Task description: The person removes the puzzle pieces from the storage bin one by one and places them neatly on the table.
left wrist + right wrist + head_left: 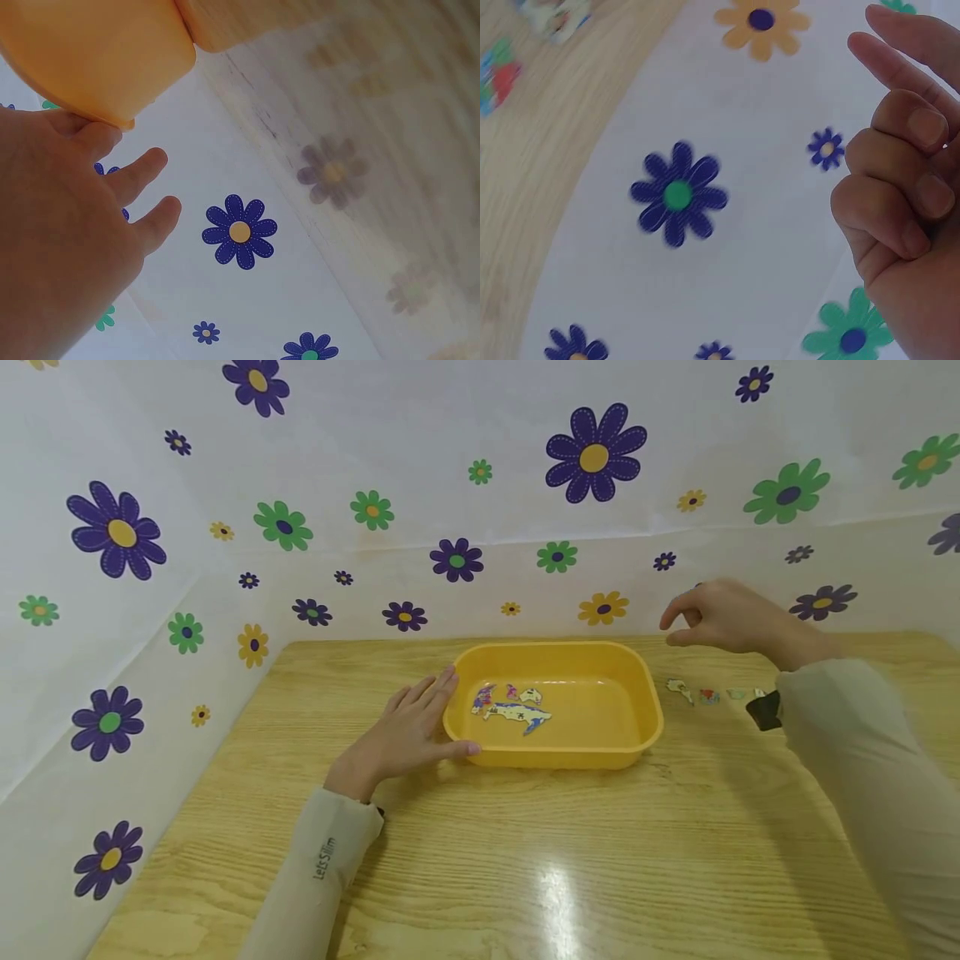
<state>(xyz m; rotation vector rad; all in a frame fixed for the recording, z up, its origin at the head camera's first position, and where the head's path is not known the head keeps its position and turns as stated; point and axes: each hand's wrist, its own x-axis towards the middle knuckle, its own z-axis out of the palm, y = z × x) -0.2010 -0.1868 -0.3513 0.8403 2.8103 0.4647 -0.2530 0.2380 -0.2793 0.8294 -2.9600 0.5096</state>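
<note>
My left hand point(405, 727) rests against the left end of a yellow plastic basin point(555, 758), its fingers along the side and its thumb over the near rim. In the left wrist view the fingertips touch the basin edge point(97, 112). Inside the basin lie several flat, irregular printed pieces, the longest a cream and blue piece point(517, 713). Raised above the table beyond the basin's right end, my right hand point(731, 617) has three fingers folded in, with index finger and thumb apart and nothing between them.
Right of the basin, a row of small printed pieces lies on the wooden table point(480, 852), among them a cream piece point(680, 690) and a red and green one point(708, 697). A white flower-printed sheet point(420, 443) stands behind and to the left.
</note>
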